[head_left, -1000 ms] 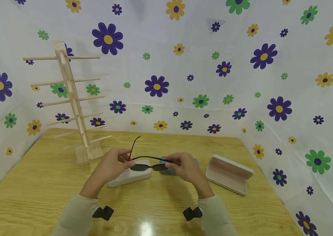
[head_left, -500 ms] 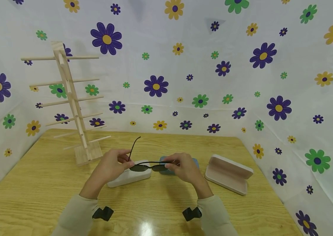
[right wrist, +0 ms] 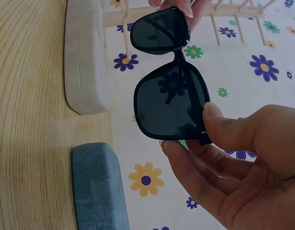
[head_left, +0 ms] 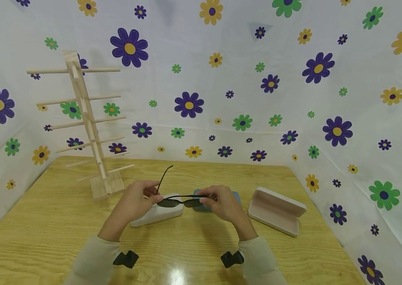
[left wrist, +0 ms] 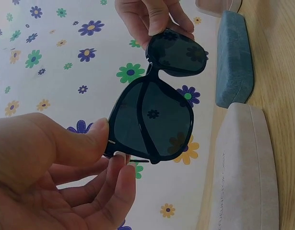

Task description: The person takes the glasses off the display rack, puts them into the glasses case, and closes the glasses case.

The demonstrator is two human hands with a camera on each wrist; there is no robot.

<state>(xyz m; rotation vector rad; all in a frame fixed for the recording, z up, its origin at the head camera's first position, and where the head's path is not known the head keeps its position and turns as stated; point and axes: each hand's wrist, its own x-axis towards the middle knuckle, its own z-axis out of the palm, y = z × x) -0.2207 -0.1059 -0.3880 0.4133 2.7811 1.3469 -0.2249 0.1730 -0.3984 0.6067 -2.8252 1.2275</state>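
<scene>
Black-framed sunglasses (head_left: 167, 203) with dark lenses are held up between both hands, above the table. My left hand (head_left: 135, 202) pinches the left corner of the frame between thumb and fingers; in the left wrist view the thumb lies on the front by the hinge. The right corner is gripped by my right hand (head_left: 222, 202), with its thumb on the front and fingers behind. One temple arm (head_left: 164, 176) stands out away from the frame on the left side. The other is folded across behind the lenses.
Below the hands lie a white glasses case (head_left: 162, 215) and a blue glasses case (right wrist: 97, 187), both shut. To the right, another glasses case (head_left: 274, 215) lies open with a pinkish lining. A wooden peg rack (head_left: 90, 122) stands at the back left. Flowered cloth encloses the table.
The folded temple arm has come down closer behind the lenses. The left temple arm's tip has swung slightly right. Both hands keep their hold in almost the same place.
</scene>
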